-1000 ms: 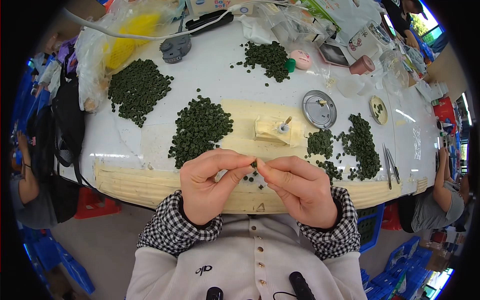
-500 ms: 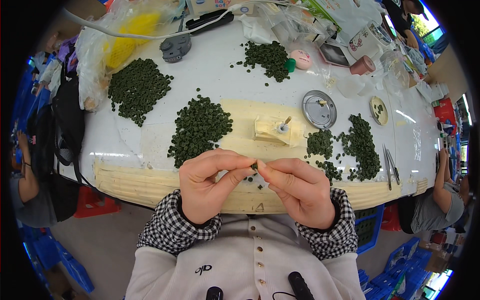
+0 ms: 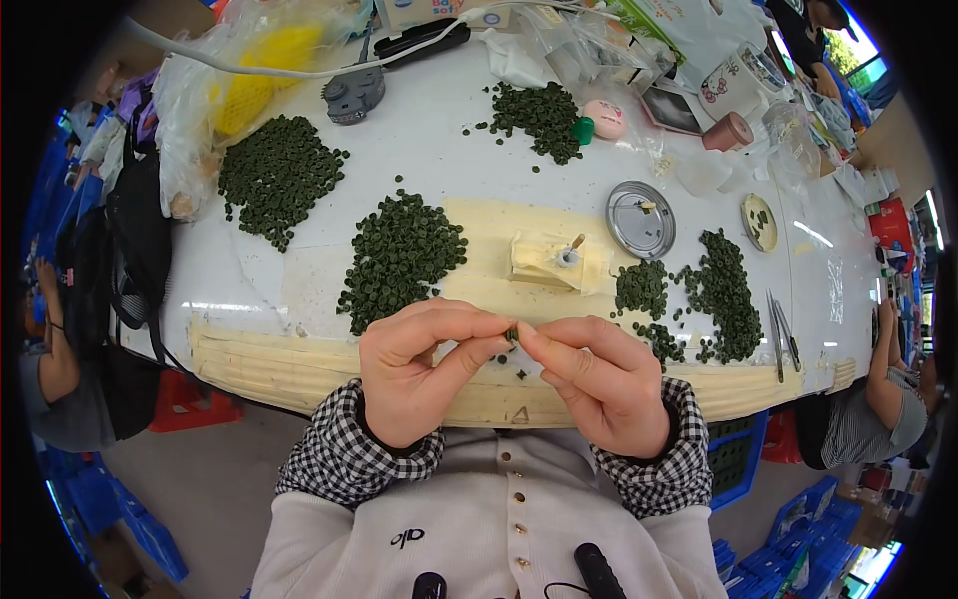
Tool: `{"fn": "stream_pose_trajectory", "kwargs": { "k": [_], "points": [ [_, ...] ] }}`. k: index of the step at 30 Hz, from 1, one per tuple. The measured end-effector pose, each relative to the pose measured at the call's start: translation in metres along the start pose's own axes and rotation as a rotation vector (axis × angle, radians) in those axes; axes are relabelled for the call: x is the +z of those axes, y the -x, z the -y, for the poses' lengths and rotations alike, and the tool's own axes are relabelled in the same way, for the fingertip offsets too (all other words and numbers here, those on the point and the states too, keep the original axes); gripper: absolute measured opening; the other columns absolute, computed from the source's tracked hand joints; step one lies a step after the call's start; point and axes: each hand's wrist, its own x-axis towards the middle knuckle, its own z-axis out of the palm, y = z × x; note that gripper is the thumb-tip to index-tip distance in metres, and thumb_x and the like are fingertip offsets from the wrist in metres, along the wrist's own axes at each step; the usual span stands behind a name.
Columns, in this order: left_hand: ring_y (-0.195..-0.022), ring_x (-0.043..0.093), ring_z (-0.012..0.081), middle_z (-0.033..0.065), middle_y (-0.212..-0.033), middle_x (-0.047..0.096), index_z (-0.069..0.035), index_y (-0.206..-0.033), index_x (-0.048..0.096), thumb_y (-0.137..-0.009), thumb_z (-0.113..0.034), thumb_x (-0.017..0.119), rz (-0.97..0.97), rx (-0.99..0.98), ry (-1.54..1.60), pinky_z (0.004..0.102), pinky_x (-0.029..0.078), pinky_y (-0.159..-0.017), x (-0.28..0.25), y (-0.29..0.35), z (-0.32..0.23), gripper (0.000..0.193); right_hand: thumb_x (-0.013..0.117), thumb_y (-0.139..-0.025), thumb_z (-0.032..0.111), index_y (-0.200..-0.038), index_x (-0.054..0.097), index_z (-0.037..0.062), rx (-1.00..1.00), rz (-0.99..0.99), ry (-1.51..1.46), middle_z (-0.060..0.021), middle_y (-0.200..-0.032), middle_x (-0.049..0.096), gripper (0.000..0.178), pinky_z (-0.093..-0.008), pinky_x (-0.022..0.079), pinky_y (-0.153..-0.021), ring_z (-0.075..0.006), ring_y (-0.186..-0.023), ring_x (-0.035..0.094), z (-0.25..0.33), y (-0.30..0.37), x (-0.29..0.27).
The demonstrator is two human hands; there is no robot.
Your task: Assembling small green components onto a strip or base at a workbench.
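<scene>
Over the table's near edge, my left hand (image 3: 414,364) and my right hand (image 3: 604,374) meet at the fingertips. Between them is a small dark green round piece (image 3: 512,333), mostly covered by the fingers. My left thumb and forefinger pinch it, and the right thumb and forefinger press on its other side. Just beyond the left hand lies a heap of small dark green round pieces (image 3: 404,250). Smaller heaps (image 3: 641,288) lie past the right hand. A tape-covered block (image 3: 549,262) with a small upright peg stands on the taped surface ahead.
Tweezers (image 3: 775,337) lie at the right, near a larger green heap (image 3: 723,295). A round metal dish (image 3: 640,220) and a shallow cream dish (image 3: 758,222) sit beyond. More heaps (image 3: 279,180) lie farther left. A white cable (image 3: 299,72) crosses the back. People sit at both sides.
The whole view has shifted very slightly. Both hands keep their pinch on the small piece, which shows a little more between the fingertips.
</scene>
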Motion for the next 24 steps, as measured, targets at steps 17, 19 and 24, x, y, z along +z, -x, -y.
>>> {"fn": "stream_pose_trajectory", "kwargs": {
  "k": [17, 19, 24],
  "points": [
    [-0.079, 0.068, 0.0173, 0.0112, -0.089, 0.072, -0.001, -0.100, 0.072, -0.080, 0.008, 0.071, 0.041, 0.056, -0.094, 0.0257, 0.052, -0.070, -0.0010, -0.0018, -0.0025, 0.021, 0.065, -0.077, -0.006, -0.121, 0.065, -0.0018, -0.051, 0.043, 0.069, -0.0145, -0.100, 0.065, 0.044, -0.0316, 0.053, -0.065, -0.0246, -0.076, 0.064, -0.0030, 0.0008, -0.0019],
    [-0.079, 0.068, 0.0173, 0.0113, -0.088, 0.072, -0.001, -0.100, 0.072, -0.081, 0.007, 0.071, 0.050, 0.048, -0.090, 0.0256, 0.052, -0.070, -0.0009, -0.0021, -0.0025, 0.021, 0.065, -0.078, -0.005, -0.121, 0.064, -0.0021, -0.071, 0.047, 0.096, -0.0147, -0.100, 0.065, 0.043, -0.0318, 0.053, -0.065, -0.0247, -0.076, 0.064, -0.0033, 0.0008, -0.0024],
    [-0.080, 0.068, 0.0176, 0.0115, -0.088, 0.072, -0.001, -0.101, 0.073, -0.081, 0.008, 0.071, 0.059, 0.023, -0.082, 0.0257, 0.052, -0.071, -0.0007, -0.0022, -0.0033, 0.022, 0.064, -0.081, -0.001, -0.124, 0.063, -0.0016, -0.094, 0.081, 0.162, -0.0155, -0.102, 0.064, 0.043, -0.0325, 0.053, -0.065, -0.0260, -0.076, 0.064, -0.0036, 0.0018, -0.0032]
  ]
}}
